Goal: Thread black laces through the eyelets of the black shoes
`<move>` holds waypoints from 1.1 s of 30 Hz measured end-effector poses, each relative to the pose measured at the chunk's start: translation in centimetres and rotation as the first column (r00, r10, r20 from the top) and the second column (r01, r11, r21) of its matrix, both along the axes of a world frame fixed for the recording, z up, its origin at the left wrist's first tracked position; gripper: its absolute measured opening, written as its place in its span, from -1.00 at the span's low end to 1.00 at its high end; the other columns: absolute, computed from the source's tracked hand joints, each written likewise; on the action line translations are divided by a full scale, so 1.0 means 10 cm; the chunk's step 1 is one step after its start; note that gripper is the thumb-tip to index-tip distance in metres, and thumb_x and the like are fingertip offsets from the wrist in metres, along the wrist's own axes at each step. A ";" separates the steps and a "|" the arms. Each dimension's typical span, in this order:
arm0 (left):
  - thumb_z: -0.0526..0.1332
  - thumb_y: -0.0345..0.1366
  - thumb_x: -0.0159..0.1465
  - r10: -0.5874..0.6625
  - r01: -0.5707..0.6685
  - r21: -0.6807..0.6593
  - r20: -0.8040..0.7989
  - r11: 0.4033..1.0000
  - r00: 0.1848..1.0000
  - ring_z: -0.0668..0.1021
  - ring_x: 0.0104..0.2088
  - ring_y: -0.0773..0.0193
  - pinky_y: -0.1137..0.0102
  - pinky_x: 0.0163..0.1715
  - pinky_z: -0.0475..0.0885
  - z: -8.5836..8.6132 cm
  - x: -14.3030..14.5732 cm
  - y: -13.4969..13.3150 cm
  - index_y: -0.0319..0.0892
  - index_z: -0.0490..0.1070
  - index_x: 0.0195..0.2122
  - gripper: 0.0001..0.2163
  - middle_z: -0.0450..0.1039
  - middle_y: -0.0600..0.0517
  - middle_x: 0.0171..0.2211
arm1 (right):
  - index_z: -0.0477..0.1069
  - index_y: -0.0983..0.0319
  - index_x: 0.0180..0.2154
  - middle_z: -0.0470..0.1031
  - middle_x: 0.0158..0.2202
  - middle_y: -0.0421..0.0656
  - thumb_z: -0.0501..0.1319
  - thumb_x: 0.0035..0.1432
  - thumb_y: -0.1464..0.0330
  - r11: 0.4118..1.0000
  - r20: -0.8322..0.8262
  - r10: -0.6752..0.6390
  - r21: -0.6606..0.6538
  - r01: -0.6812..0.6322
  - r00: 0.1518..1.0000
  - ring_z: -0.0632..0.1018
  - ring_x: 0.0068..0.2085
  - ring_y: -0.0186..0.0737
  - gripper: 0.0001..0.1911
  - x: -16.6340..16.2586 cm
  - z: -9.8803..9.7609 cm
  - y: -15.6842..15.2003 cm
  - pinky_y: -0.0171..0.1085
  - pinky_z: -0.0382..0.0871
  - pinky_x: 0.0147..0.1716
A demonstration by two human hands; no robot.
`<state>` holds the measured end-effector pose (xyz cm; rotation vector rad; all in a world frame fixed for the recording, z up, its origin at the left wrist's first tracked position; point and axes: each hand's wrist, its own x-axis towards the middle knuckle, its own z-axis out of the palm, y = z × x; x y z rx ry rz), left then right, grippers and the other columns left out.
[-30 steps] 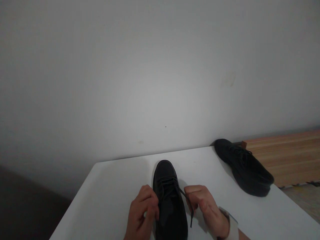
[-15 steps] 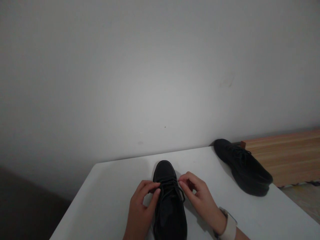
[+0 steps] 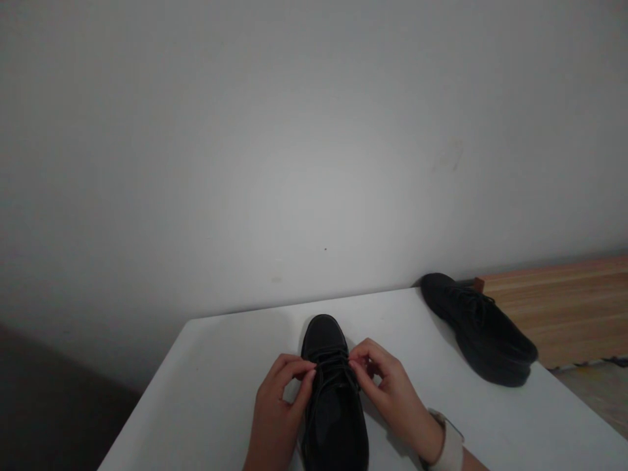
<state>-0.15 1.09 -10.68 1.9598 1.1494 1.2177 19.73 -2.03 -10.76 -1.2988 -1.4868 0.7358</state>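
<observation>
A black lace-up shoe [image 3: 324, 335] stands on the white table, toe pointing away from me, its heel end cut off by the frame's lower edge. Dark shoelaces [image 3: 333, 359] cross its front below the toe cap. From the left side, my left hand [image 3: 281, 400] pinches at the lacing, thumb and forefinger close together. Opposite it, my right hand [image 3: 385, 383] has its thumb and fingertips closed on the lace at the shoe's right edge. The thin lace between the fingertips is hard to make out.
A second black lace-up shoe [image 3: 478, 330] sits at the table's right edge, slanting away. The white table [image 3: 210, 379] meets a pale wall [image 3: 314, 163] behind. Past the right edge lies a wood-grain panel [image 3: 574, 307]. My right wrist wears a light-strapped watch [image 3: 449, 445].
My right fingertips have shifted slightly left, closer to the shoe's lacing. My left hand is almost where it was, its fingertips a little closer together.
</observation>
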 end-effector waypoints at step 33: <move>0.11 -0.25 0.36 -0.037 0.037 -0.059 0.005 0.998 0.999 0.54 -0.29 0.18 0.35 -0.25 0.46 0.03 0.03 -0.03 -0.13 0.40 -0.29 -0.87 0.45 0.01 -0.34 | 0.33 0.20 -0.28 0.28 -0.38 -0.24 0.17 0.29 0.06 0.989 -0.328 0.076 -0.099 -0.114 0.942 0.34 -0.38 -0.29 -0.67 -0.01 -0.06 0.01 -0.31 0.25 -0.44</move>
